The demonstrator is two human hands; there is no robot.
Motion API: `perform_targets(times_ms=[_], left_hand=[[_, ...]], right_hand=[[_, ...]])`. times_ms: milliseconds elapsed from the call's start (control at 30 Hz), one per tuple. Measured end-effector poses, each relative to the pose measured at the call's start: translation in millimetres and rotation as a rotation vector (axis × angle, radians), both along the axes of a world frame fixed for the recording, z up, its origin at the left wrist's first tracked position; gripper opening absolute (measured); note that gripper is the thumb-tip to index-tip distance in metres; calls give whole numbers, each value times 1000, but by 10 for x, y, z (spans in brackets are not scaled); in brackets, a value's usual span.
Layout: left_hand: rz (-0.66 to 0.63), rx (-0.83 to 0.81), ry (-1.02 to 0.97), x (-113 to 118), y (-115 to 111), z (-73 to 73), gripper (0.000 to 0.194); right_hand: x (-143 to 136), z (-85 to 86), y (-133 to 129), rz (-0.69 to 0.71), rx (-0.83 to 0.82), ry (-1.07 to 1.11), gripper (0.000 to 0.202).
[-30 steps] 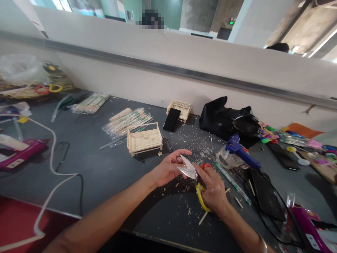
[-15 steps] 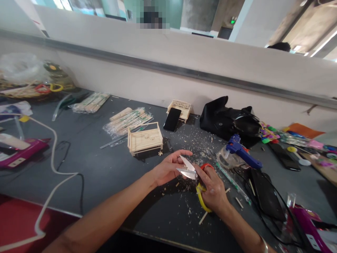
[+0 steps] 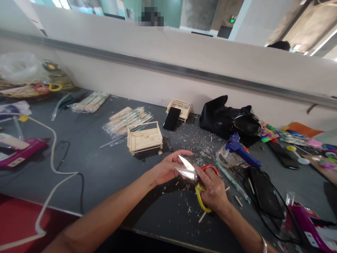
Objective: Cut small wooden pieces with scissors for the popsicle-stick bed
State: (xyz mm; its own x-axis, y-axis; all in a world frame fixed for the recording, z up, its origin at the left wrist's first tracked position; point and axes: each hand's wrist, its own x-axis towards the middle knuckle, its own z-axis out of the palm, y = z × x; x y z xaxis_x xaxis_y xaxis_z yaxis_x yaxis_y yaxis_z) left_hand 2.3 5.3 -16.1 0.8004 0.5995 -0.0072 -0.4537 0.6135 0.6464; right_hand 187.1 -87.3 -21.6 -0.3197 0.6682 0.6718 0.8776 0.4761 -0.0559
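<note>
My right hand (image 3: pixel 214 191) is closed around the handles of a pair of scissors (image 3: pixel 189 168), one loop red and the other yellow. The blades stand apart and point left, catching bright light. Directly behind them is my left hand (image 3: pixel 165 170), its index finger stretched out and the thumb and other fingers bent in near the blades. Whatever is pinched there is hidden by the blades or too small to name. Beyond my left hand stands a small bed-like frame of pale wooden sticks (image 3: pixel 146 138), with tiny flower-shaped pieces on it and a small flower piece (image 3: pixel 160 152) beside it.
Wood scraps (image 3: pixel 202 151) litter the dark table. A phone (image 3: pixel 172 118) leans against a small wooden bench (image 3: pixel 182 107). Bagged sticks (image 3: pixel 131 119) lie behind the frame. To the right are a black bag (image 3: pixel 226 117), a blue glue gun (image 3: pixel 242 151) and another phone (image 3: pixel 265 193) among cables.
The scissors have turned slightly in my right hand; their blades shine brighter and more of the red loop shows. My left hand has barely moved.
</note>
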Motion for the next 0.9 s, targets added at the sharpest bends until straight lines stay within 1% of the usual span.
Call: perform_targets(times_ms=[100, 300, 433, 533, 600, 700, 800, 900], left_hand=[[-24, -4, -21, -1, 5, -12, 49], [-44, -9, -44, -2, 16, -34, 49], [-40, 5, -31, -1, 20, -22, 49], [-2, 19, -25, -3, 22, 10, 49], [36, 27, -16, -4, 22, 41, 47], [95, 52, -6, -4, 18, 83, 44], [143, 81, -6, 4, 12, 95, 47], [185, 102, 9, 13, 6, 84, 47]], right_hand=[[5, -2, -7, -14, 1, -19, 67], [60, -60, -18, -49, -29, -54, 70], [65, -48, -26, -65, -19, -88, 72], [49, -10, -26, -50, 1, -62, 63], [49, 11, -11, -63, 29, 31, 55], [74, 17, 29, -124, 60, 201, 43], [100, -3, 62, -151, 31, 267, 35], [87, -17, 65, -104, -17, 270, 33]])
